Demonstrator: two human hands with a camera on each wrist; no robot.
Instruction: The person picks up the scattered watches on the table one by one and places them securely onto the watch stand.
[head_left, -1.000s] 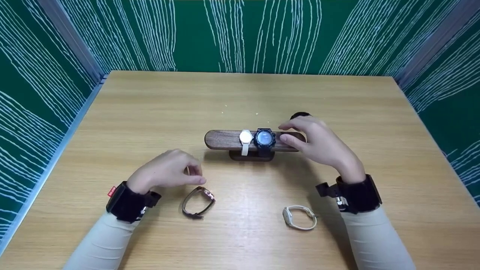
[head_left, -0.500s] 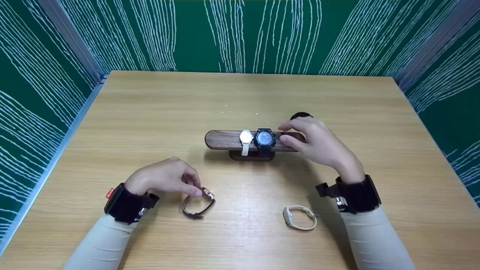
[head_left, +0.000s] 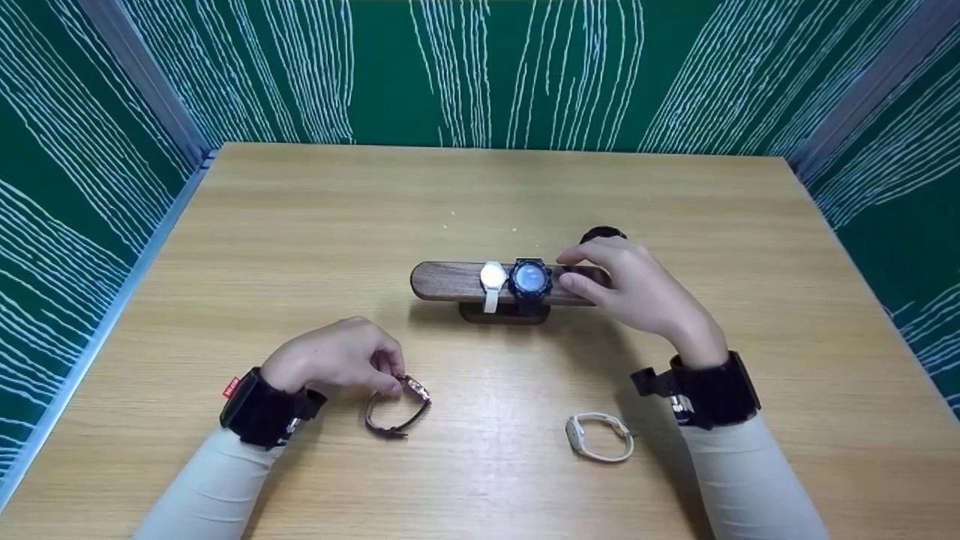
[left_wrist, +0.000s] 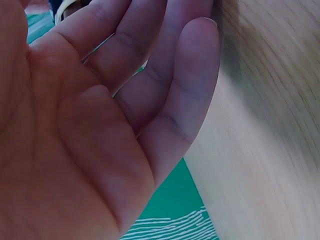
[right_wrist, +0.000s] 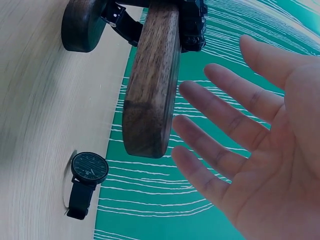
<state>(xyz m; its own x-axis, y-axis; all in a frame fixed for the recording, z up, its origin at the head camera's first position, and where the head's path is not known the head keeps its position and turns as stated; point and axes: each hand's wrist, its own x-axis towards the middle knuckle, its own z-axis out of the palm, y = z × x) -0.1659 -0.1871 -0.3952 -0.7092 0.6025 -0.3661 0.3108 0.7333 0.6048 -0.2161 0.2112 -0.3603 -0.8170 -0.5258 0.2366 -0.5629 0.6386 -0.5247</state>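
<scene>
My left hand (head_left: 341,356) is over the table, thumb and forefinger pinching the near end of a wristwatch (head_left: 416,388) with a dark strap and rose-gold case, which lies on its side. The left wrist view shows that palm (left_wrist: 95,150), the watch hidden. My right hand (head_left: 637,289) hovers beside the right end of a dark wooden watch stand (head_left: 446,281); in the right wrist view its fingers (right_wrist: 232,115) are spread and hold nothing. On the stand's bar sit a white watch (head_left: 493,277) and a chunky black watch (head_left: 530,279).
A white-strapped watch (head_left: 600,437) lies on its side at the front right of the table (head_left: 300,210). Behind my right hand is a black watch (right_wrist: 89,167), partly hidden in the head view. Green walls with white streaks (head_left: 405,75) enclose the table.
My left hand has come down toward the front and onto the dark-strapped watch, pinching its end. The right hand has stayed by the stand.
</scene>
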